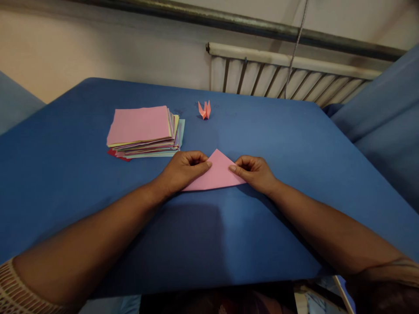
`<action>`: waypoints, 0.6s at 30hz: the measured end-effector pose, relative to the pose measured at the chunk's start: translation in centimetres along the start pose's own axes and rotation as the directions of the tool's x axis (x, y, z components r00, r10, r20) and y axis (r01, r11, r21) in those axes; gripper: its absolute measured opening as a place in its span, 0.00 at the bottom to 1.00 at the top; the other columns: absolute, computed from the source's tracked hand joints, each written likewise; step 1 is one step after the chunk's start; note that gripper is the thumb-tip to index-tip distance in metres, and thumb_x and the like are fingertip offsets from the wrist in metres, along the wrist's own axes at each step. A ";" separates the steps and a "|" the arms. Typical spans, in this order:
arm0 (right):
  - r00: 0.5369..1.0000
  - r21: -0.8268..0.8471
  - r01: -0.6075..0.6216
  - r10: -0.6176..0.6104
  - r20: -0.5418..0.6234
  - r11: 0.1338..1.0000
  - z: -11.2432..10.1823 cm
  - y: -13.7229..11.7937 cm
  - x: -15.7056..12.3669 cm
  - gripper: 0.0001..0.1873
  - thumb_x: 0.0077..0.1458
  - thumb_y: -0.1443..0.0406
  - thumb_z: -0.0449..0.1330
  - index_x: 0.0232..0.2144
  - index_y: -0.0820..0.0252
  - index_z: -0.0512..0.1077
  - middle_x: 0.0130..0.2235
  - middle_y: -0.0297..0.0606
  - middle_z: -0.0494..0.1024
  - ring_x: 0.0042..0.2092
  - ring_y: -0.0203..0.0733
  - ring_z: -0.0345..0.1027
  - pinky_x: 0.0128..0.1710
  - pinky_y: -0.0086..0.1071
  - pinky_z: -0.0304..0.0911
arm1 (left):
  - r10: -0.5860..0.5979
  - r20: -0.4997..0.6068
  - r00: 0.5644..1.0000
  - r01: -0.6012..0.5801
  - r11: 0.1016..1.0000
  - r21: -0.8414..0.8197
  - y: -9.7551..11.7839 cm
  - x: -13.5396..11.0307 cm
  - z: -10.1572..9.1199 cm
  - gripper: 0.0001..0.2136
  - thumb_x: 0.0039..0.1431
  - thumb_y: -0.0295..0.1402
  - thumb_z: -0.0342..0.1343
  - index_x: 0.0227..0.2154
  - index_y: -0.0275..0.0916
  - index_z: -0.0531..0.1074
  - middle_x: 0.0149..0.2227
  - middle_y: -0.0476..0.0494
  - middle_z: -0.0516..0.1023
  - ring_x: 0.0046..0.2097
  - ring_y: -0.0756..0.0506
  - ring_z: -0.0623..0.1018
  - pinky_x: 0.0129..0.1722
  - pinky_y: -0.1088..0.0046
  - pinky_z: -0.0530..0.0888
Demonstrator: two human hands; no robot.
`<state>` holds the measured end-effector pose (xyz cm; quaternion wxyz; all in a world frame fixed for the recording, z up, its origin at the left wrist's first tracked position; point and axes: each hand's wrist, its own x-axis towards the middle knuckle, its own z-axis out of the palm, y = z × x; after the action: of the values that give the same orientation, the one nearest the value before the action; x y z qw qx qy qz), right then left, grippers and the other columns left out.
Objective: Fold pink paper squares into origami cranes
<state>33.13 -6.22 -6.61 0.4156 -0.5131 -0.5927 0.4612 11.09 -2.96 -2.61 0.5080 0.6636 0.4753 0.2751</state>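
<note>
A pink sheet of paper folded into a triangle (216, 175) lies flat on the blue table (229, 235), its point facing away from me. My left hand (183, 170) has its fingers curled and presses its thumb on the triangle's left slanted edge. On the right slanted edge, my right hand (254, 172) pinches down in the same curled way.
A stack of coloured paper squares (144, 131), pink on top, sits at the left rear of the table. A small folded pink paper figure (204, 109) stands behind the triangle. A white radiator (281, 76) lines the wall beyond the table's far edge.
</note>
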 end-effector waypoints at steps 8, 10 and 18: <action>1.000 0.023 0.011 -0.011 -0.019 1.000 0.2 0.0 0.0 0.19 0.51 0.51 0.64 0.21 0.59 0.68 0.22 0.29 0.64 0.25 0.32 0.54 0.26 0.29 0.51 | 0.000 -0.008 1.000 0.000 1.000 0.005 -0.4 0.3 -0.1 0.12 0.48 0.42 0.62 0.26 0.36 0.73 0.23 0.52 0.68 0.25 0.53 0.64 0.23 0.77 0.60; 1.000 0.028 -0.002 0.002 -0.025 1.000 0.3 -0.1 0.0 0.20 0.50 0.50 0.64 0.21 0.59 0.68 0.22 0.29 0.64 0.25 0.32 0.54 0.26 0.29 0.52 | 0.002 -0.015 1.000 -0.002 1.000 0.008 -0.5 0.4 -0.1 0.12 0.48 0.42 0.62 0.26 0.37 0.73 0.23 0.52 0.68 0.25 0.53 0.65 0.24 0.77 0.60; 1.000 0.019 -0.001 0.001 -0.013 1.000 0.2 -0.1 0.0 0.21 0.49 0.48 0.64 0.22 0.59 0.69 0.23 0.30 0.65 0.26 0.33 0.55 0.27 0.30 0.53 | 0.014 -0.016 1.000 -0.015 1.000 -0.002 -0.2 0.2 0.0 0.12 0.48 0.42 0.62 0.25 0.37 0.72 0.22 0.52 0.67 0.25 0.53 0.64 0.23 0.77 0.59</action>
<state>32.95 -6.23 -6.56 0.4243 -0.5124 -0.5852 0.4637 11.09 -2.75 -2.86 0.5030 0.6643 0.4742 0.2845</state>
